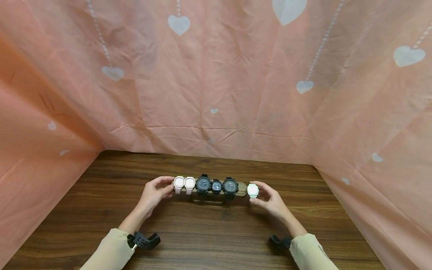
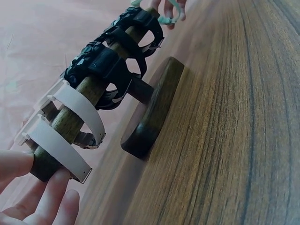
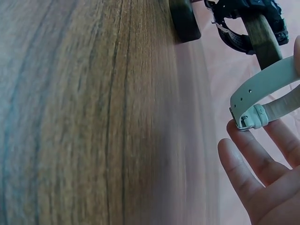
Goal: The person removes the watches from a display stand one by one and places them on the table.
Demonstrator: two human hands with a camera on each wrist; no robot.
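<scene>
A wooden watch stand (image 1: 242,189) has a raised bar over a rounded base (image 2: 159,108). My left hand (image 1: 153,193) pinches the bar's left end between thumb and fingers, beside two pale pink watches (image 1: 179,182). Farther along the bar sit a large black watch (image 1: 203,183), a smaller black one (image 1: 216,186) and another large black one (image 1: 230,186). At the bar's right end, my right hand (image 1: 270,198) holds a mint-green watch (image 1: 252,190) between thumb and fingers. Its buckled strap (image 3: 262,82) forms a loop right at the bar's tip.
The stand rests on a dark wood-grain table (image 1: 189,232). Pink cloth (image 1: 216,93) with white hearts hangs behind the table and along both sides. Black bands (image 1: 145,241) are worn at both wrists, below pale sleeves.
</scene>
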